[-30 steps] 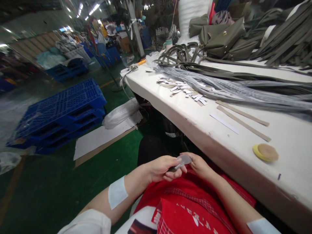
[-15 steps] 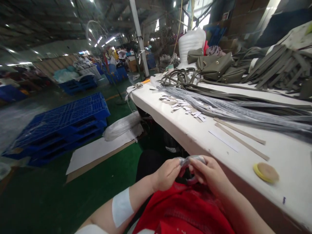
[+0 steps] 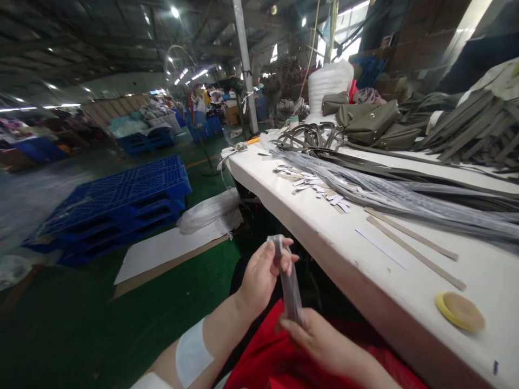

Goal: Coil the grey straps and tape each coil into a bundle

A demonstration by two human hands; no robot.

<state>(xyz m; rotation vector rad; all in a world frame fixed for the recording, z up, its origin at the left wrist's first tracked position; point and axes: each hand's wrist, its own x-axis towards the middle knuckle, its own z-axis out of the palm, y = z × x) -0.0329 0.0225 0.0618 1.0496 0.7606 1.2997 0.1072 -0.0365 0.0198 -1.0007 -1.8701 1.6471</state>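
Observation:
A dark strap in a clear plastic sleeve (image 3: pixel 290 292) stands nearly upright above my lap, just left of the table's front edge. My left hand (image 3: pixel 260 270) is closed on its upper end, the thumb pressing the strap and the fingertips curled round it. Lower down, my right hand (image 3: pixel 318 336) pinches the same strap between thumb and fingers. Red cloth (image 3: pixel 259 351) lies beneath both hands. More plastic-covered straps (image 3: pixel 389 186) stretch along the white table (image 3: pixel 328 232) to the right.
Paper scraps (image 3: pixel 312 186), tan strips (image 3: pixel 417 251) and a yellow-edged tape roll (image 3: pixel 460 312) lie on the table. Olive pouches (image 3: pixel 365 121) and piled straps (image 3: pixel 482 116) are behind. Blue pallets (image 3: pixel 117 200) and cardboard (image 3: pixel 162 251) rest on the floor to the left.
My hands were close together at the strap; now they are apart. The left has risen with the upper end, the right has dropped lower, and a length of strap shows between them.

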